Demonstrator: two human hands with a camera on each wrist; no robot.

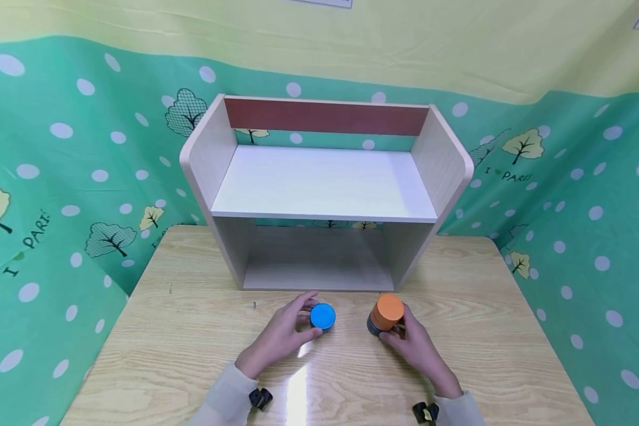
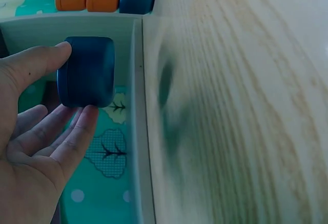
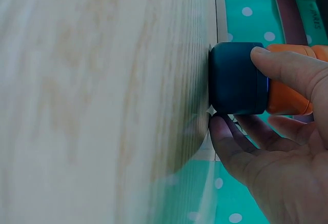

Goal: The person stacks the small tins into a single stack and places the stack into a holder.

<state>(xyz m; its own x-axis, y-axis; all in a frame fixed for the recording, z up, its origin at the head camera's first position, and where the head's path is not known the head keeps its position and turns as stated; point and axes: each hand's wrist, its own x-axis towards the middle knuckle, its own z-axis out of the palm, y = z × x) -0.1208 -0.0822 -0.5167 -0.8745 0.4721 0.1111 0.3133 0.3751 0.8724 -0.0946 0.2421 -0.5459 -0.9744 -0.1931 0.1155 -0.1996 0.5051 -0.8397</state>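
Note:
My left hand [image 1: 283,332] pinches a small blue round canister [image 2: 87,73] between thumb and fingertips. In the left wrist view it hangs a little above the tabletop, its shadow below it. To the right, my right hand [image 1: 416,348] grips a dark blue canister [image 3: 236,78] low down, thumb on one side and fingers on the other. That canister stands at the tabletop with an orange cylinder [image 1: 387,312] stacked on it. A groove runs round the orange part; whether it is one piece or two I cannot tell.
A two-tier shelf unit [image 1: 325,183] with pale sides and a dark red back rail stands just behind both hands. Light wood tabletop [image 1: 154,355] surrounds it. A green and yellow patterned curtain [image 1: 74,177] hangs behind and at both sides.

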